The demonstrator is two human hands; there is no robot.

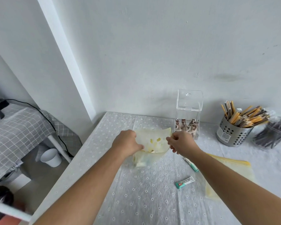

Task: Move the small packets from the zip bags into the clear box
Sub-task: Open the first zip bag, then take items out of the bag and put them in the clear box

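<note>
Hands, left hand (127,142) and right hand (180,142), pinch a blurred zip bag (154,140) whose contents stay unreadable.

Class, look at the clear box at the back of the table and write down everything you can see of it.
The clear box looks like transparent acrylic: tall, narrow and upright, standing on the flowered tablecloth by the white wall. Its hinged lid is raised, showing a small cut-out near the top edge. Brown and white packets stand upright in its lower part. The right hand partly hides its base; whether they touch is unclear. A perforated metal cup stands apart to its right.
</note>
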